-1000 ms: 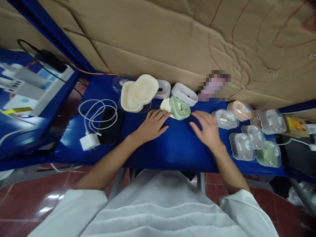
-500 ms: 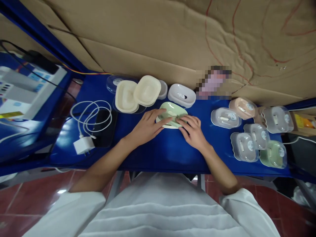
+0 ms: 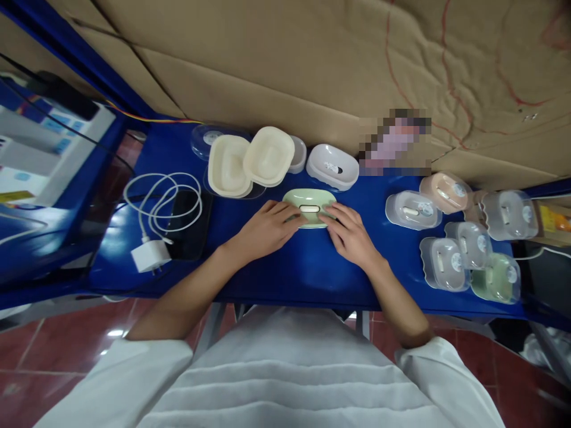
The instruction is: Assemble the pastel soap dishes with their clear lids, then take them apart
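A pale green soap dish [image 3: 311,221] lies level on the blue table in front of me, a white oblong piece [image 3: 309,208] at its centre. My left hand [image 3: 274,227] grips its left side, fingertips reaching over the inside. On its right side my right hand [image 3: 349,229] has bent fingers on the rim and inner surface. The parts of the dish under my fingers are hidden. Just behind it stands a white soap box base [image 3: 332,167] with a label and a dark oval spot inside.
Cream trays [image 3: 269,156] lie stacked at the back left, over clear lids. A white charger [image 3: 151,256] with coiled cable lies beside a black phone-like slab [image 3: 185,226]. Several lidded soap boxes [image 3: 414,209] stand on the right. A cardboard wall [image 3: 250,71] closes off the back.
The green dish was tilted, with a cream edge showing beneath it. Now it sits level, and the white piece lines up across its middle. Both hands stay on its sides.
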`<act>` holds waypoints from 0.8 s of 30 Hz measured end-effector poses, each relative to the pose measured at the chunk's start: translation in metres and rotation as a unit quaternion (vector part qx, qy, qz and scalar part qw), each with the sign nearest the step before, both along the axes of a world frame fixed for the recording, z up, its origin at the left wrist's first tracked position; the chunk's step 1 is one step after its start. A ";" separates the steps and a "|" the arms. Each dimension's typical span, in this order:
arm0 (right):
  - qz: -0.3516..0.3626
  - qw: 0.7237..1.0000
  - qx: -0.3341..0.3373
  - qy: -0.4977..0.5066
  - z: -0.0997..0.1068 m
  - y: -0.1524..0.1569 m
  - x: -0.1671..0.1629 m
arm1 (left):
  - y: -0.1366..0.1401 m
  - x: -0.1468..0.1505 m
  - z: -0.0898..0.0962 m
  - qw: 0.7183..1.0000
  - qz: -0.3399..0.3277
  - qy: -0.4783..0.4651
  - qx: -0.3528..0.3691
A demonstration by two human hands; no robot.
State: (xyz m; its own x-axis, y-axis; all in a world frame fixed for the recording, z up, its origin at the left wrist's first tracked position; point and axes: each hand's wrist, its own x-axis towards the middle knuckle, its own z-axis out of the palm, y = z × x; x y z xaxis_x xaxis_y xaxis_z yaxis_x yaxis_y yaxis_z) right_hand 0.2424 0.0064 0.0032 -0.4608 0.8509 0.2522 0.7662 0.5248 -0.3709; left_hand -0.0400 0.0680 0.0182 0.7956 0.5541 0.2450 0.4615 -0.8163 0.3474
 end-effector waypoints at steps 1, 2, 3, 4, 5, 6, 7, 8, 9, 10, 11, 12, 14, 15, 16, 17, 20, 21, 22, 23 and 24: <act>0.004 1.000 0.001 0.004 0.000 0.001 0.002 | 0.000 0.000 0.000 1.000 0.000 0.002 -0.002; 0.006 1.000 0.002 0.008 0.000 0.003 0.004 | 0.000 0.000 0.000 1.000 0.000 0.004 -0.003; 0.002 1.000 0.005 0.012 0.000 0.005 0.007 | -0.001 -0.001 0.001 1.000 0.000 0.006 -0.003; -0.012 1.000 0.011 0.014 0.000 0.009 0.010 | -0.001 -0.001 0.001 1.000 0.000 0.008 0.000; -0.037 0.999 0.020 0.014 0.001 0.012 0.013 | -0.001 -0.002 0.002 1.000 -0.002 0.010 0.005; -0.068 0.997 0.031 0.012 0.001 0.016 0.016 | -0.001 -0.003 0.002 1.000 -0.005 0.011 0.010; -0.100 0.994 0.040 0.007 0.001 0.020 0.019 | -0.002 -0.003 0.003 1.000 -0.008 0.012 0.015; -0.124 0.991 0.046 0.000 0.001 0.023 0.020 | -0.002 -0.003 0.003 1.000 -0.012 0.011 0.018; -0.140 0.989 0.048 -0.010 0.000 0.025 0.021 | -0.003 -0.004 0.004 1.000 -0.015 0.011 0.020; -0.147 0.988 0.046 -0.022 -0.001 0.026 0.020 | -0.003 -0.004 0.004 1.000 -0.017 0.012 0.021; -0.152 0.987 0.043 -0.033 -0.002 0.026 0.020 | -0.004 -0.004 0.004 1.000 -0.019 0.013 0.022; -0.157 0.986 0.040 -0.042 -0.003 0.025 0.018 | -0.004 -0.004 0.004 0.999 -0.019 0.013 0.023; -0.177 0.982 0.036 -0.052 -0.005 0.021 0.016 | -0.004 -0.003 0.004 0.999 -0.020 0.012 0.026; -0.188 0.980 0.036 -0.053 -0.006 0.020 0.015 | -0.004 -0.003 0.004 0.999 -0.021 0.011 0.026; -0.196 0.979 0.038 -0.053 -0.006 0.019 0.016 | -0.004 -0.003 0.004 0.999 -0.023 0.010 0.026; -0.201 0.977 0.043 -0.053 -0.005 0.018 0.017 | -0.004 -0.004 0.005 0.999 -0.024 0.010 0.026; -0.203 0.975 0.064 -0.062 0.000 0.016 0.023 | -0.004 -0.004 0.006 0.999 -0.029 0.006 0.025; -0.199 0.975 0.070 -0.067 0.002 0.015 0.025 | -0.004 -0.004 0.007 0.999 -0.029 0.004 0.025; -0.193 0.976 0.072 -0.074 0.005 0.014 0.027 | -0.003 -0.004 0.007 0.999 -0.029 0.002 0.024; -0.189 0.976 0.073 -0.080 0.008 0.013 0.028 | -0.003 -0.005 0.007 0.999 -0.029 0.001 0.023; -0.188 0.976 0.074 -0.086 0.011 0.011 0.029 | -0.003 -0.005 0.008 0.999 -0.028 0.001 0.025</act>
State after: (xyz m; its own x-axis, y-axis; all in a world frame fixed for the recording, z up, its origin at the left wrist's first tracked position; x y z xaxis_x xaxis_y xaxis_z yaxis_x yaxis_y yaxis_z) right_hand 0.2717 0.0173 0.0139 -0.1693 0.9284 0.3308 0.9590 0.2325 -0.1618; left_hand -0.0450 0.0651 0.0261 0.8262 0.4950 0.2691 0.4149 -0.8576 0.3039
